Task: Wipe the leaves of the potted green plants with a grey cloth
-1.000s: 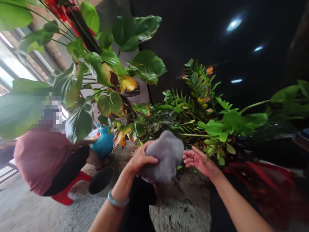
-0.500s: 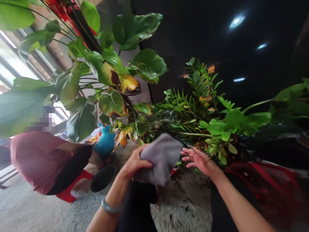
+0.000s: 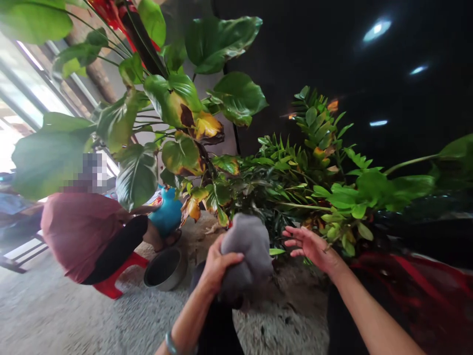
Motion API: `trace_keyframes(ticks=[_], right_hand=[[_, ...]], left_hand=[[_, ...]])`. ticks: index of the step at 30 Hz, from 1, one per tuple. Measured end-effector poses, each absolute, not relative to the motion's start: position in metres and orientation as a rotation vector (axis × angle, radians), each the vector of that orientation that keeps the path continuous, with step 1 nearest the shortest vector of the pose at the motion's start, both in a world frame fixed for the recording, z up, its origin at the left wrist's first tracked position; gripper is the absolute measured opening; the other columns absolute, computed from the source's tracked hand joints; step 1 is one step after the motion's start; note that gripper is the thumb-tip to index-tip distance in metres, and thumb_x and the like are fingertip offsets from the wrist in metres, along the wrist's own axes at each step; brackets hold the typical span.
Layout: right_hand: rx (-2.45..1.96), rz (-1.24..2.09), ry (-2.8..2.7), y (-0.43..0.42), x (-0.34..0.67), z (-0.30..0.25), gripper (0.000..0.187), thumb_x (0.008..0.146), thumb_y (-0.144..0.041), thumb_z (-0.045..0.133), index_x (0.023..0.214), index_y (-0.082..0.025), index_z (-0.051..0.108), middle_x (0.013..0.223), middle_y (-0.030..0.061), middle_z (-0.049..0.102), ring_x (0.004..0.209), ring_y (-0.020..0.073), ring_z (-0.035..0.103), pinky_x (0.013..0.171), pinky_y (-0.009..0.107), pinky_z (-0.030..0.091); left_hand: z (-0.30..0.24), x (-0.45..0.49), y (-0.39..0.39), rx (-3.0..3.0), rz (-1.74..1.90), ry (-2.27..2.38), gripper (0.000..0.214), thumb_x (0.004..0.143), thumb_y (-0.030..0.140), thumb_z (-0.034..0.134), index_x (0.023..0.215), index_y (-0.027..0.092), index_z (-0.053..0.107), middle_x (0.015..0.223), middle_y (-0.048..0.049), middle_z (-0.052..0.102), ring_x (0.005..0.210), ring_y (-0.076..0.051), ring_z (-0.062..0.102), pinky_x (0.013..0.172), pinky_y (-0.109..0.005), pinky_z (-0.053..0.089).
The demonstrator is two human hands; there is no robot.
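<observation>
My left hand (image 3: 216, 264) is closed round a bunched grey cloth (image 3: 246, 254), held up in front of me at the lower middle. My right hand (image 3: 310, 245) is open, palm up, fingers spread, just right of the cloth and close under a small green leaf (image 3: 277, 251). It holds nothing. Behind both hands stands a low leafy plant (image 3: 295, 172) with narrow green and yellowing leaves. A taller plant (image 3: 177, 103) with broad leaves, some brown and yellow at the edges, rises to the left.
A person in a dark red top (image 3: 81, 229) crouches at the left on a red stool (image 3: 118, 276), beside a metal bowl (image 3: 164, 268) and a blue pot (image 3: 168, 214). The floor (image 3: 55, 315) is grey and speckled. Red fabric (image 3: 406, 276) lies at the right.
My left hand has lowered a little and bunched the cloth more upright. The view has shifted to the right. My right hand stays open near the leaves.
</observation>
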State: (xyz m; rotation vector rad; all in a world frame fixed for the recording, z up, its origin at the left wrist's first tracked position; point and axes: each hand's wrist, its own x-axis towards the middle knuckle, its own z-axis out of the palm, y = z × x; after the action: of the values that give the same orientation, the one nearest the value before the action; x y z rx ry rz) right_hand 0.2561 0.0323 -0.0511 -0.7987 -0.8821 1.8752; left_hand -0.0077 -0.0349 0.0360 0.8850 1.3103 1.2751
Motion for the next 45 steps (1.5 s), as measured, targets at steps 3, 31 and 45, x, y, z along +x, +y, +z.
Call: trace_keyframes(ticks=[3,31,45], right_hand=[[-0.788,1.872,-0.88,0.032,0.254,-0.05,0.035,0.081,-0.046,0.057,0.103,-0.023,0.072,0.119,0.0107,0.067,0.092,0.0235,0.065,0.069,0.035,0.053],[-0.787,1.877,-0.848,0.026,0.249,-0.038,0.034,0.076,-0.053,0.064,0.08,-0.02,0.069,0.087,0.0077,0.071,0.076,0.0204,0.065,0.058,0.031,0.053],[-0.999,1.806,-0.782,0.023,0.259,-0.037,0.043,0.083,-0.054,0.049,0.101,-0.019,0.068,0.114,0.015,0.066,0.08,0.022,0.066,0.056,0.033,0.052]], left_hand=[[0.066,-0.019,-0.006,0.887,1.628,1.335,0.051,0.042,0.021,0.081,0.09,0.017,0.064,0.072,0.0005,0.069,0.065,-0.017,0.062,0.06,-0.026,0.05],[0.041,0.009,-0.003,1.452,1.089,1.261,0.057,0.037,0.013,0.081,0.092,0.019,0.071,0.085,-0.0011,0.067,0.085,-0.026,0.059,0.079,-0.033,0.045],[-0.007,0.023,-0.016,1.131,0.828,1.349,0.049,0.037,0.012,0.073,0.085,0.016,0.066,0.064,0.0033,0.06,0.065,-0.018,0.053,0.06,-0.027,0.042]])
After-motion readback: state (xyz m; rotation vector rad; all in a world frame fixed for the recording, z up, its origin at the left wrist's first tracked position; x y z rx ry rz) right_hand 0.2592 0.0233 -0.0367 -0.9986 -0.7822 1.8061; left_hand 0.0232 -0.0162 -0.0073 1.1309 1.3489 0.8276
